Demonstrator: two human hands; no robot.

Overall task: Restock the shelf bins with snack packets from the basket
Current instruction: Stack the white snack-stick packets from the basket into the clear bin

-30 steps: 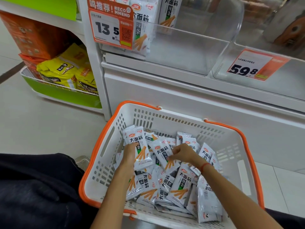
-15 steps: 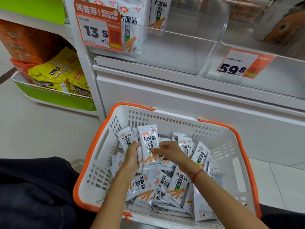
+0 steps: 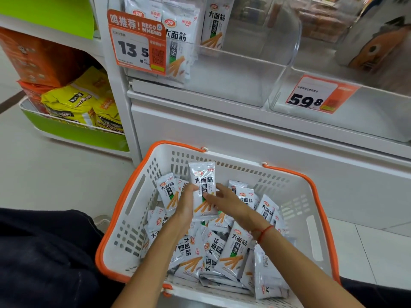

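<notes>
A white basket with an orange rim (image 3: 318, 196) stands on the floor before the shelf, holding several silver snack packets (image 3: 233, 252). My left hand (image 3: 185, 204) grips a small stack of upright packets (image 3: 203, 185) above the pile. My right hand (image 3: 224, 201) pinches the front packet of that stack from the right side. Above, a clear shelf bin (image 3: 233, 81) holds a few of the same packets (image 3: 178, 41) at its left end.
A second clear bin (image 3: 367, 112) with a 59.8 price tag sits to the right. An orange 13.5 price tag (image 3: 138, 41) hangs on the left bin. Yellow bags (image 3: 73, 101) and orange boxes fill a green shelf at left. My dark-clothed knee (image 3: 44, 258) is beside the basket.
My right hand picked a packet from the pile and brought it to the stack in my left hand. Both hands have lifted slightly with the stack.
</notes>
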